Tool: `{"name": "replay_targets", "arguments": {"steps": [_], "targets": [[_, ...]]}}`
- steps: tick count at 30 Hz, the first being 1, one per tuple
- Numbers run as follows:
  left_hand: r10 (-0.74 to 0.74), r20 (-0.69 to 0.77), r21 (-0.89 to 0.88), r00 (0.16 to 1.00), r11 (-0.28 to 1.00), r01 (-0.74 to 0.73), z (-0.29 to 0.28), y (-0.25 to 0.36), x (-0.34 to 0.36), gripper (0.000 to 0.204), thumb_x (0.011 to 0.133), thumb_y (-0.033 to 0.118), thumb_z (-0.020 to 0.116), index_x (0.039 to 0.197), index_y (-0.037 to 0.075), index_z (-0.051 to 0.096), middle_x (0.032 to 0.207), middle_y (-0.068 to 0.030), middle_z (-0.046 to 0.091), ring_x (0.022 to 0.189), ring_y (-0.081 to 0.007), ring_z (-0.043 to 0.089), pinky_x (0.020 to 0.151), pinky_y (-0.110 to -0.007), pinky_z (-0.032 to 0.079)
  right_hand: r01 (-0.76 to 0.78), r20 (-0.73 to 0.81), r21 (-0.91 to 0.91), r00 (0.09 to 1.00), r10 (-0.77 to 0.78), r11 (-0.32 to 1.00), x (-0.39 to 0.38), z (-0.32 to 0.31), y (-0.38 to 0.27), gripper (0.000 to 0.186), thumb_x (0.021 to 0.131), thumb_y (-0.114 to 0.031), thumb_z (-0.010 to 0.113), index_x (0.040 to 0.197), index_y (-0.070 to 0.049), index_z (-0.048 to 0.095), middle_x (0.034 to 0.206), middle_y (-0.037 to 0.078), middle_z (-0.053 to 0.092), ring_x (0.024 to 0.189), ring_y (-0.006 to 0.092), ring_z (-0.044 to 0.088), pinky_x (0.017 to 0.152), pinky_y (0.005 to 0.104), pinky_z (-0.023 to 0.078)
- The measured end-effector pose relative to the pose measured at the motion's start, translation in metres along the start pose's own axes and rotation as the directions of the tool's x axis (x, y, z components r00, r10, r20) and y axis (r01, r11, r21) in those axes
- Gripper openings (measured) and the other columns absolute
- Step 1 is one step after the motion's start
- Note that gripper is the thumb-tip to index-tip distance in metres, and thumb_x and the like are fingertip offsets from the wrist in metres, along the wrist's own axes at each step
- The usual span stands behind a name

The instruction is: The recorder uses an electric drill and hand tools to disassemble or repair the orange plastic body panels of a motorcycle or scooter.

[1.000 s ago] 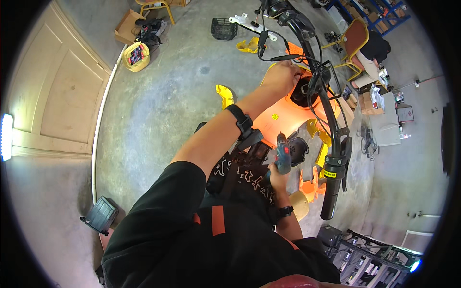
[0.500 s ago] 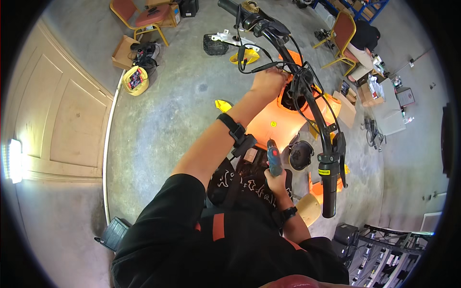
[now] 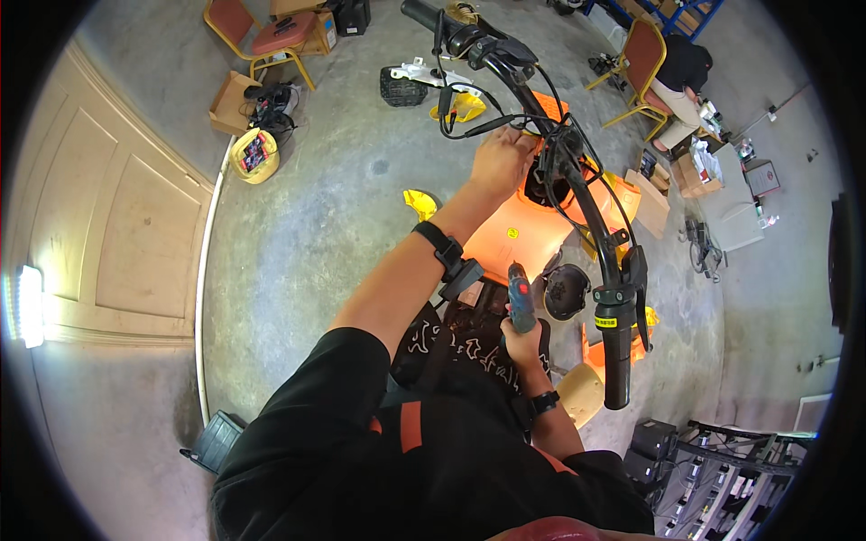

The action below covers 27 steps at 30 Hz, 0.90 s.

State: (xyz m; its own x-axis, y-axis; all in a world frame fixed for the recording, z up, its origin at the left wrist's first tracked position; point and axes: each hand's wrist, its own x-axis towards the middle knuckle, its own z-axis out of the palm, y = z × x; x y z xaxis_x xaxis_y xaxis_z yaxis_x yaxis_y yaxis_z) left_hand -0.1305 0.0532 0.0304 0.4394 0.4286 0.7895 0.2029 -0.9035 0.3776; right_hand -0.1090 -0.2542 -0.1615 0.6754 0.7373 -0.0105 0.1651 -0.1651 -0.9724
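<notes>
Left hand: the left hand point(image 3: 503, 164) reaches to the upper edge of the orange panel point(image 3: 516, 236), fingertips at the rim of its dark opening, partly behind cables point(image 3: 487, 128); whether they pinch anything, I cannot tell
Right hand: the right hand point(image 3: 523, 344) is wrapped round the grip of a cordless drill point(image 3: 520, 299), well apart from the left
Drill tip: points away from the body, near the panel's lower edge
Panel: in the middle of the view, beneath the handlebar point(image 3: 591, 194), which crosses over its right side
Tight side: a black bowl-shaped thing point(image 3: 566, 291) sits just right of the drill, with the handlebar's near grip point(image 3: 618, 365) farther right
Open side: a wide stretch of grey floor point(image 3: 298, 234) runs from the left forearm to the white pipe point(image 3: 204, 298) along the wall, a yellow piece point(image 3: 419, 204) lying between forearm and panel edge
Against half a second ago: the left fingers look less curled, while the drill and panel sit nearly where they were
</notes>
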Motion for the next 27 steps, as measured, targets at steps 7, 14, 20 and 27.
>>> {"name": "replay_targets", "arguments": {"steps": [7, 14, 20, 27], "targets": [[-0.183, 0.246, -0.246, 0.952, 0.938, 0.244, -0.001, -0.020, 0.014, 0.021, 0.084, 0.018, 0.066, 0.101, 0.007, 0.064, 0.095, -0.0116, 0.065, 0.092, -0.0309, 0.062, 0.079, -0.039, 0.051, 0.043, 0.054, -0.001, 0.998, -0.043, 0.999, 0.001, 0.000, -0.002, 0.031, 0.078, 0.000, 0.068, 0.109, 0.000, 0.064, 0.093, 0.003, 0.067, 0.081, 0.0097, 0.061, 0.075, 0.0257, 0.049], [-0.177, 0.383, -0.175, 0.907, 0.950, 0.259, -0.009, -0.026, 0.017, 0.035, 0.089, 0.034, 0.064, 0.115, 0.011, 0.064, 0.097, -0.0141, 0.068, 0.093, -0.0319, 0.065, 0.082, -0.040, 0.050, 0.111, 0.160, 0.011, 0.981, -0.112, 0.994, -0.002, 0.002, -0.027, 0.032, 0.078, 0.002, 0.067, 0.109, 0.002, 0.062, 0.093, 0.004, 0.067, 0.083, 0.0098, 0.061, 0.078, 0.0254, 0.049], [-0.216, 0.518, -0.096, 0.827, 0.947, 0.308, -0.015, -0.023, 0.023, 0.034, 0.089, 0.037, 0.063, 0.110, 0.010, 0.067, 0.096, -0.0167, 0.067, 0.092, -0.0337, 0.064, 0.082, -0.042, 0.050, 0.133, 0.194, -0.061, 0.974, -0.119, 0.989, -0.002, 0.000, -0.040, 0.036, 0.076, 0.001, 0.067, 0.112, 0.002, 0.060, 0.089, 0.006, 0.066, 0.079, 0.0105, 0.062, 0.075, 0.0266, 0.050], [-0.221, 0.509, -0.112, 0.832, 0.941, 0.318, 0.003, -0.041, 0.031, 0.029, 0.085, 0.030, 0.069, 0.108, 0.013, 0.071, 0.094, -0.0126, 0.070, 0.089, -0.0273, 0.066, 0.081, -0.037, 0.051, 0.250, 0.126, -0.092, 0.963, -0.237, 0.964, 0.010, 0.000, -0.081, 0.035, 0.076, 0.002, 0.065, 0.110, 0.002, 0.059, 0.088, 0.008, 0.066, 0.077, 0.0120, 0.062, 0.072, 0.0273, 0.050]]}}
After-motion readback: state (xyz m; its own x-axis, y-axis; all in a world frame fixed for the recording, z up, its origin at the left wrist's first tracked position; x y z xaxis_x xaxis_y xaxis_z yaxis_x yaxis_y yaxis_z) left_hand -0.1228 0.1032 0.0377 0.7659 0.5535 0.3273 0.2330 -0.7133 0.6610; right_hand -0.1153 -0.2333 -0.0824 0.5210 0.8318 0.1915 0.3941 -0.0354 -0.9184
